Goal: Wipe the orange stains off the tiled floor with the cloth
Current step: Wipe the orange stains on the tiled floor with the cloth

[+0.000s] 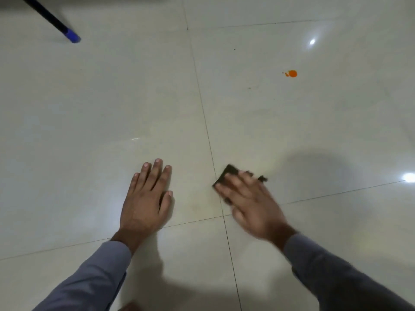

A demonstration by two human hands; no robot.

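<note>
An orange stain (292, 74) with small splashes to its left lies on the glossy pale tiled floor (112, 108), far ahead on the right. A dark cloth (226, 172) lies flat on the floor near the middle, just right of a grout line. My right hand (249, 198) presses on it with straight fingers; the hand is blurred. My left hand (147, 198) rests flat on the floor to the left of the cloth, fingers spread, holding nothing. Most of the cloth is hidden under my right hand.
A black pole with a blue tip (73, 38) lies slanted at the top left. Grout lines cross the floor. Light glare spots (312, 42) shine on the tiles at the right. A bare foot or knee edge (130, 307) shows at the bottom.
</note>
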